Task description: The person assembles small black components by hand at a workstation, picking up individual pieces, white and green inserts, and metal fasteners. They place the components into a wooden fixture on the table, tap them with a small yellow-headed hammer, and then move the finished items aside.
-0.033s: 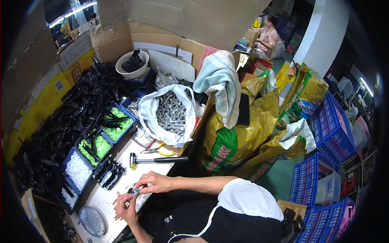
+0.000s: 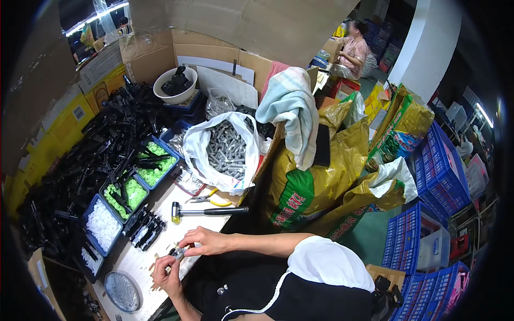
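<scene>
Small grey part (image 2: 180,253) sits between both hands, over the table (image 2: 127,261) near its edge. Left hand (image 2: 168,272) pinches it from the lower-left side, right hand (image 2: 202,241) from the upper-right; neither is nearer. Long axis hidden by fingers.

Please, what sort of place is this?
Probably a workshop where small parts are handled: a hammer lies on the worktable, near a tray of white pieces and a bag of grey parts.
</scene>
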Tool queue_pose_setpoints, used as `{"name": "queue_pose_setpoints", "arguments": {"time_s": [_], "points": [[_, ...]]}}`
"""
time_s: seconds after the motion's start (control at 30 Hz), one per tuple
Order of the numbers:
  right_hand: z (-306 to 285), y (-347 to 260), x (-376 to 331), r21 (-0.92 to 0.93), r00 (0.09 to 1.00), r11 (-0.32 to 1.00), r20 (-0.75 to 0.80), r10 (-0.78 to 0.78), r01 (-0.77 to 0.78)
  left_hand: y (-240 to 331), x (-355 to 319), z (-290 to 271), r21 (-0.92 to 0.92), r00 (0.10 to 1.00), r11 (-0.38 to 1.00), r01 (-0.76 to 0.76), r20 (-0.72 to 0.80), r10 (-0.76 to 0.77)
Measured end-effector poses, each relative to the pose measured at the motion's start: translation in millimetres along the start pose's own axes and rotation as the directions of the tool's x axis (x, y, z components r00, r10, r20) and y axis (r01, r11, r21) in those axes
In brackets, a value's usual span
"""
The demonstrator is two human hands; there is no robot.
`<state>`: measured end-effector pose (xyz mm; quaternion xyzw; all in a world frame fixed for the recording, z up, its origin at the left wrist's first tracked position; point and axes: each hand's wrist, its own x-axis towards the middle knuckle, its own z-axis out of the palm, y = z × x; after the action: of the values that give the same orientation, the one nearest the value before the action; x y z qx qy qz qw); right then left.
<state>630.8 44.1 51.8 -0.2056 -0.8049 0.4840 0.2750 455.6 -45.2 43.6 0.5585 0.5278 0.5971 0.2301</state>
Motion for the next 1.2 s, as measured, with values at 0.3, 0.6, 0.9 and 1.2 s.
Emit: {"name": "queue_pose_setpoints", "arguments": {"time_s": [0.3, 0.6, 0.9, 1.2], "points": [[4, 4, 10, 0.093, 0.995, 0.992, -0.058, -0.082, 0.087, 3, 4, 2, -0.021, 1.000, 1.000, -0.006, 0.002, 0.006], [6, 12, 10, 0.255, 0.980, 0.948, 0.005, 0.197, -0.192, 7, 6, 6, 0.076, 0.998, 0.996, -0.042, 0.046, 0.039], [-5, 13, 8, 0.296, 0.982, 0.937, 0.054, 0.178, -0.186, 7, 8, 10, 0.108, 0.996, 0.992, -0.071, 0.067, 0.064], [-7, 12, -1, 0.120, 0.999, 0.993, 0.034, -0.002, -0.002, 8, 0, 11, 0.111, 0.996, 0.994, -0.018, 0.090, 0.008]]}}
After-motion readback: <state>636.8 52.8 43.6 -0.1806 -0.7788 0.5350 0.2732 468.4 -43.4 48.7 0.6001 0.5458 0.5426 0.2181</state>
